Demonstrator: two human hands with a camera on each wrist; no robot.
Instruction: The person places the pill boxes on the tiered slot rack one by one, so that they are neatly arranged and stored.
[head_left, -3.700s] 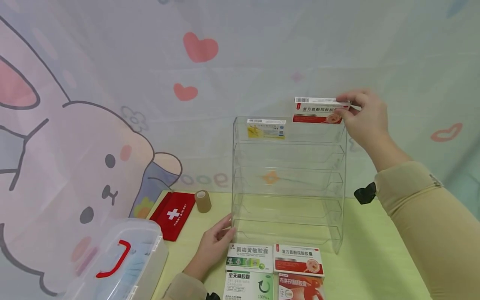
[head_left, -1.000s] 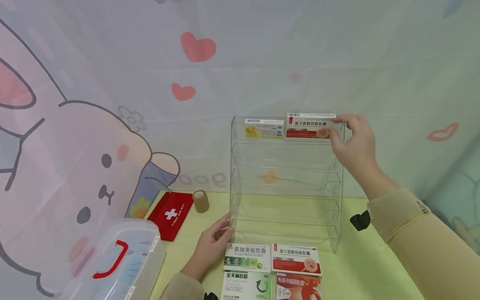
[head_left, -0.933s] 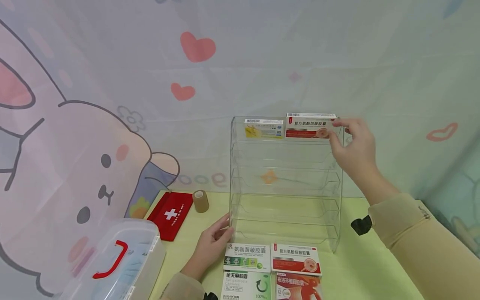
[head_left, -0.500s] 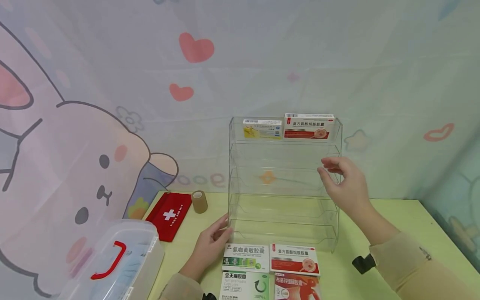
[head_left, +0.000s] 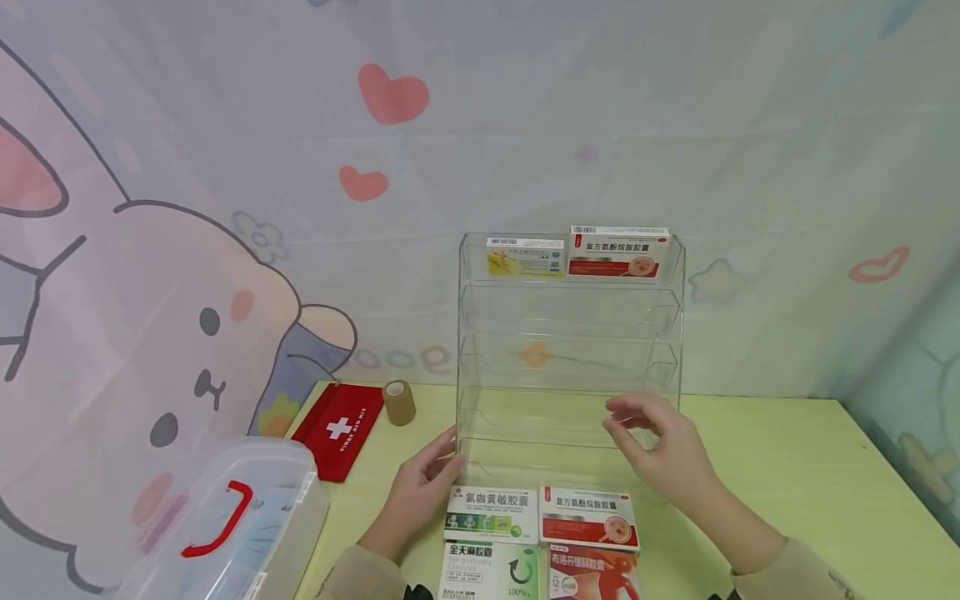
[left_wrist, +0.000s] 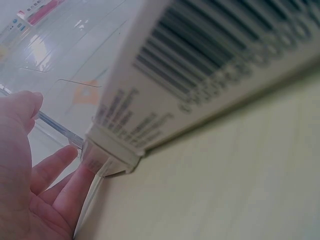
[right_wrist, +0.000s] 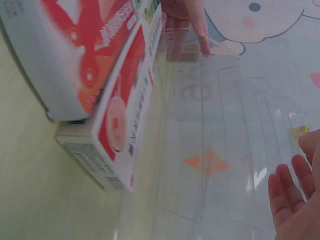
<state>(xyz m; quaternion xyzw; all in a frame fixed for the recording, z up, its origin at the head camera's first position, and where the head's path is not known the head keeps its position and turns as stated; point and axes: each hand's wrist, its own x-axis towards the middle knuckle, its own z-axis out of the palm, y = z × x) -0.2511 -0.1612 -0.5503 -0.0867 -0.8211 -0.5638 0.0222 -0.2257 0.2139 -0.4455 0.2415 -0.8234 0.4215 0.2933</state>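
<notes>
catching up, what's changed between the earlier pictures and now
The right hand lowered a red-and-white box into the top tier of the clear rack, beside the yellow-and-white box, let go and came down. The left hand at the rack's side and the four boxes in front stayed put.

A: What do we record of the left hand [head_left: 418, 490]?
B: We find thumb and fingers parted around the grip, wrist [head_left: 386, 533] behind it.
A: The right hand [head_left: 670, 458]?
B: We note loosely curved fingers, thumb just below their tips, forearm [head_left: 746, 525] slanting back behind.
</notes>
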